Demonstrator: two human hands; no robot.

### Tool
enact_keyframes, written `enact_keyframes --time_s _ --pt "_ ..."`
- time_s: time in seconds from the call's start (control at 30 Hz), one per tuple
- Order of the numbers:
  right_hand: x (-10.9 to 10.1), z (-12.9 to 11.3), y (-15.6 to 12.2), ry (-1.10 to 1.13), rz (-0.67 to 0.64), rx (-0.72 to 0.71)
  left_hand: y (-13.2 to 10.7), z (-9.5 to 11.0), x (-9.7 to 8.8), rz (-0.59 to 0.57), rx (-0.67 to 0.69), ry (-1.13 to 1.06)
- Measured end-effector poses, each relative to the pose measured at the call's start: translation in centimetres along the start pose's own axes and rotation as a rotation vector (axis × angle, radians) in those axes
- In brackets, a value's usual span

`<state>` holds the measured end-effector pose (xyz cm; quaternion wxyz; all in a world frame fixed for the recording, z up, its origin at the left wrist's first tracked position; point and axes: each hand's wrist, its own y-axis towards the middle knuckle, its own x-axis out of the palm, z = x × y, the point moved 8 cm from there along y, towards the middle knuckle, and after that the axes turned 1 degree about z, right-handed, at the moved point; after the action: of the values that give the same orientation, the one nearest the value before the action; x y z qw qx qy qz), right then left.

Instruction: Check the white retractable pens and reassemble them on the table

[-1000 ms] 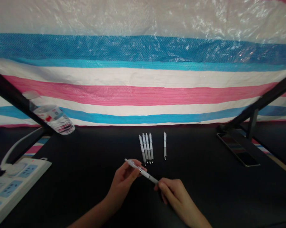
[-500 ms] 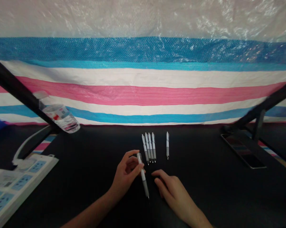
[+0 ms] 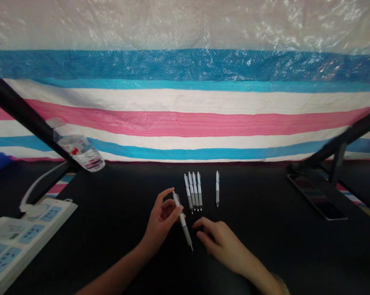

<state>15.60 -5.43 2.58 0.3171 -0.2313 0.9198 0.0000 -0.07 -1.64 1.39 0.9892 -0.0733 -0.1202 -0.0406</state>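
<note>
A white retractable pen (image 3: 183, 219) with a grey grip is held by my left hand (image 3: 160, 219), closed on its upper half. Its metal tip points down and to the right, and my forefinger reaches the push-button end. To the right of the pen tip, my right hand (image 3: 218, 239) rests low over the table, fingers loosely bent, thumb and forefinger apart, holding nothing. Several like pens (image 3: 195, 192) lie side by side beyond my hands, tips towards me. Another single pen (image 3: 217, 188) lies apart on their right.
On the left are a white power strip (image 3: 31, 235) with a plugged-in cable and a leaning plastic bottle (image 3: 83, 151). A dark phone (image 3: 317, 196) lies at the right by a black support bar (image 3: 335, 141). Striped sheeting (image 3: 185, 123) hangs behind the black table (image 3: 111, 196).
My left hand has lifted slightly and tilted the pen more, its button end shifting left. My forefinger has moved onto that end. My right hand has moved a little up and left.
</note>
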Motion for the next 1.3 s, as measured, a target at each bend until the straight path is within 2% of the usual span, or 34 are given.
enact_keyframes --time_s 0.5,0.6,0.77,0.87,1.0,1.17,1.3 --pt "0.2 0.5 -0.2 0.045 0.004 0.008 0.0 0.0 -0.1 0.014 -0.022 0.062" --pt "0.2 0.5 -0.3 0.052 0.003 0.000 1.4 0.4 -0.5 0.023 -0.006 0.155" --pt "0.0 0.3 -0.4 0.064 0.012 -0.009 6.0 1.2 -0.5 -0.026 0.077 0.297" --pt "-0.1 0.4 -0.5 0.089 0.011 -0.003 8.2 1.2 -0.9 0.005 0.135 0.334" --pt "-0.2 0.3 -0.7 0.131 0.015 -0.003 7.9 0.7 -1.3 0.038 0.134 0.414" --pt "-1.5 -0.2 -0.7 0.034 0.131 -0.049 5.2 0.0 -0.7 -0.030 0.057 0.347" --pt "-4.0 0.4 -0.8 -0.190 0.388 -0.063 4.9 -0.2 -0.1 -0.051 0.045 0.315"
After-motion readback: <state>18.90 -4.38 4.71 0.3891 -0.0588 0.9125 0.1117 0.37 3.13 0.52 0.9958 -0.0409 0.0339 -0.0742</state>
